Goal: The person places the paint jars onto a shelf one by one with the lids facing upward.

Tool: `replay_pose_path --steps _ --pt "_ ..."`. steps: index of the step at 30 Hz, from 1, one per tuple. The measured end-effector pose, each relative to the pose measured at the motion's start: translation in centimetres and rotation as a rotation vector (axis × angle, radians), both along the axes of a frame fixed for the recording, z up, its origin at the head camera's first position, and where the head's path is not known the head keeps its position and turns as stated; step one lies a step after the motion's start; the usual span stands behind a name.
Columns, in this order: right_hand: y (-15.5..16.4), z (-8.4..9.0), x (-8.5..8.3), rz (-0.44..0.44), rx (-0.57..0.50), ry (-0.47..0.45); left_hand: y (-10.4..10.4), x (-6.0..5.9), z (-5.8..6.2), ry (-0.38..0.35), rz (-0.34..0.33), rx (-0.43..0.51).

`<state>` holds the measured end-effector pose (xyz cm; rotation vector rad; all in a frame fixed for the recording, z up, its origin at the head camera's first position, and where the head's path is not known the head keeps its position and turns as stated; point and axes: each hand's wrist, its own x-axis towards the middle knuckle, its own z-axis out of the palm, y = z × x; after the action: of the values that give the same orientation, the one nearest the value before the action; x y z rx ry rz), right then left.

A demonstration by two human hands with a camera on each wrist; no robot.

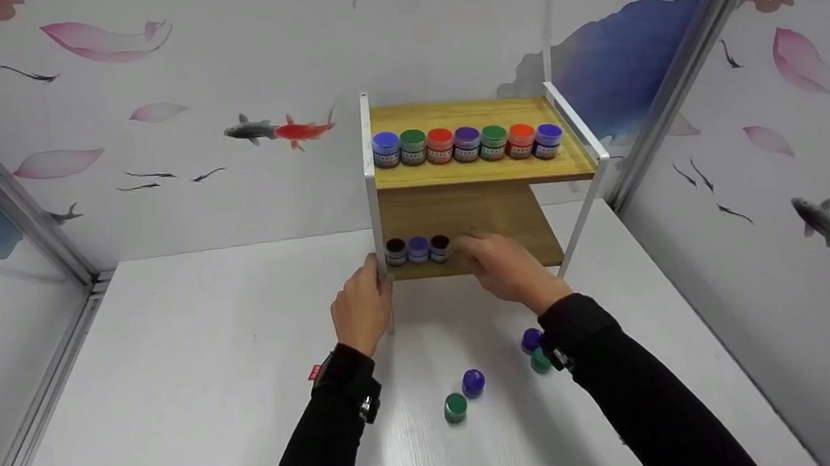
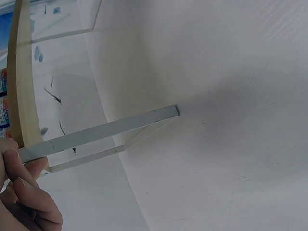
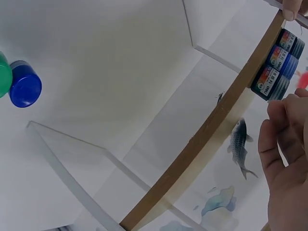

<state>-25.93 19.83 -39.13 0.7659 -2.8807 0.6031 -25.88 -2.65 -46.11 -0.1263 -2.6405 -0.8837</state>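
On the lower wooden shelf [image 1: 527, 243] three small paint jars [image 1: 418, 250] stand; the right hand [image 1: 499, 263] reaches beside them, and I cannot tell what its grip holds. A nudge could topple them. Left wrist: left hand [image 2: 24, 192] pinches the white frame leg [image 2: 106, 130]. Right wrist: fingers [image 3: 284, 139] curl near the jars.

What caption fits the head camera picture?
Left hand grips white shelf post; right hand reaches small paint jars on lower wooden shelf.

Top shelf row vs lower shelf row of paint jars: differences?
The top shelf row has seven jars spanning nearly the full width; the lower shelf row has three, bunched at the left end. The top row stands clear of both hands; the right hand sits beside the lower row. Both are small round labelled jars, lined up side by side.
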Motion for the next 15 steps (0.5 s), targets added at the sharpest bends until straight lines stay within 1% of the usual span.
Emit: replay_pose_path --steps 3,7,10,15 --pt "-0.1 -0.5 0.3 0.022 -0.006 0.023 0.0 0.0 0.0 0.002 0.0 0.001" --pt "-0.4 -1.3 0.8 0.04 0.001 0.031 -0.1 -0.1 0.0 0.014 0.0 -0.004" --pt "-0.7 -1.9 1.2 0.06 0.016 0.02 -0.1 0.0 0.0 0.02 -0.005 -0.003" --pt "-0.9 -3.3 2.0 0.118 0.018 -0.009 -0.1 0.1 0.1 0.021 -0.012 0.003"
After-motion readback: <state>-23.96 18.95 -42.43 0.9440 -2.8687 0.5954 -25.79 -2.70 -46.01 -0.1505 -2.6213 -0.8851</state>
